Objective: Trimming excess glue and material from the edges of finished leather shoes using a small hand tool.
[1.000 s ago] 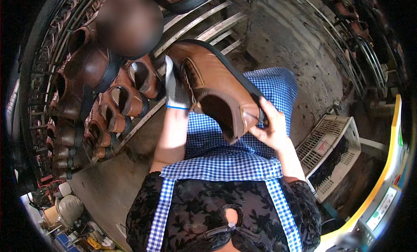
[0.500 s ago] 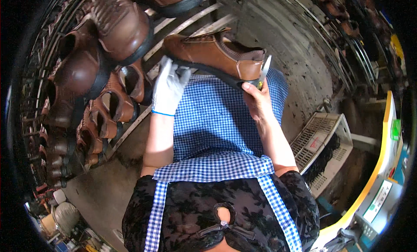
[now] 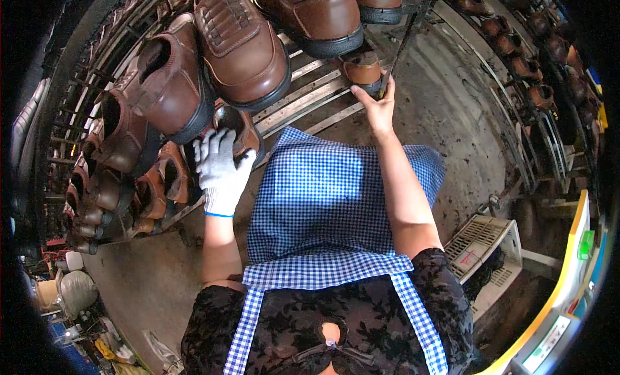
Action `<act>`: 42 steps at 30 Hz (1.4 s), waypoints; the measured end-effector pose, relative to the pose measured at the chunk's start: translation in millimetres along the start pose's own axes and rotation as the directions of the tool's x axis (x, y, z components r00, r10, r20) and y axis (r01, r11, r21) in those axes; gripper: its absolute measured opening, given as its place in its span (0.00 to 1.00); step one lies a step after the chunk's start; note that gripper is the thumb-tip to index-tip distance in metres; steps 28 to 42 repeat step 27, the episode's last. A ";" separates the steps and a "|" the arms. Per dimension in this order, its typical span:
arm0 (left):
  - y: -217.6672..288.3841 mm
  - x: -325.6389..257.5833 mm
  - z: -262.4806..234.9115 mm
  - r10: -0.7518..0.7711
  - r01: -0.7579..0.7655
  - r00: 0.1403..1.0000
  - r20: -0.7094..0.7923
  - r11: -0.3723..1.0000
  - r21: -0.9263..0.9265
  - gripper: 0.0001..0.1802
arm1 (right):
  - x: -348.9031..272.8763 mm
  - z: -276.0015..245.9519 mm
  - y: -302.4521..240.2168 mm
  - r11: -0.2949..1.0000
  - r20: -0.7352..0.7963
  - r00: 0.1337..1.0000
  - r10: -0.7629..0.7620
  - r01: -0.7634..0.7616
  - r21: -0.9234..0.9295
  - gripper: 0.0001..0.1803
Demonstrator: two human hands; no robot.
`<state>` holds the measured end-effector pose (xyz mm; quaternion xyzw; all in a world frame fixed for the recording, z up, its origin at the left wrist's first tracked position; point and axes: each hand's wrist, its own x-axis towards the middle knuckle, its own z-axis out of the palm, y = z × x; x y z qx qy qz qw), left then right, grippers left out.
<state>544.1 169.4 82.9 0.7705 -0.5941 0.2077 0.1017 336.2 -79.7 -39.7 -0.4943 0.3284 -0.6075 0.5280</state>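
My right hand (image 3: 378,109), bare, reaches up to a metal rack with its thumb and fingers around the heel of a tan-brown shoe (image 3: 363,70). The shoe sits on the slats, partly under a bigger dark-brown shoe (image 3: 323,20). A small yellowish bit of a tool (image 3: 383,91) shows beside that palm; most of it is hidden. My left hand (image 3: 221,168), in a white glove with a blue cuff, is at the lower shelf with fingers apart. Its fingertips lie over the edge of another brown shoe (image 3: 244,131); how firmly they touch it I cannot tell.
Rows of brown shoes (image 3: 169,84) fill the rack on the left, its metal slats (image 3: 310,94) showing between. More shoes (image 3: 526,68) stand on a rack at the far right. A pale plastic crate (image 3: 484,246) stands low right, near a yellow-edged panel (image 3: 571,259).
The tan-brown shoe has gone from in front of me onto the rack, with my right hand still at its heel. My left hand has left its sole and moved down-left to another shoe.
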 end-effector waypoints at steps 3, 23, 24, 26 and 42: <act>-2.4 1.5 2.1 -0.026 0.026 0.999 0.023 1.000 -0.013 0.24 | 12.9 -6.3 9.9 0.984 -0.019 0.994 0.110 -0.107 0.144 0.42; 97.3 5.0 -57.4 -0.332 0.137 0.943 0.030 0.302 -0.943 0.10 | -137.2 -7.5 -130.7 0.918 0.565 0.825 0.031 -0.247 0.311 0.55; 100.8 6.8 -59.8 -0.343 0.150 0.938 0.046 0.284 -0.947 0.10 | -133.1 -11.2 -139.8 0.953 0.592 0.805 -0.035 -0.151 0.262 0.54; 103.8 4.1 -39.7 -0.207 -0.039 0.944 -0.257 0.703 -0.710 0.09 | -130.6 -24.7 -145.6 0.938 0.608 0.787 0.105 -0.282 0.203 0.52; 107.3 -1.9 -31.3 -0.316 0.090 0.948 -0.028 0.352 -0.931 0.10 | -130.4 -25.5 -147.3 0.939 0.606 0.789 0.100 -0.276 0.205 0.52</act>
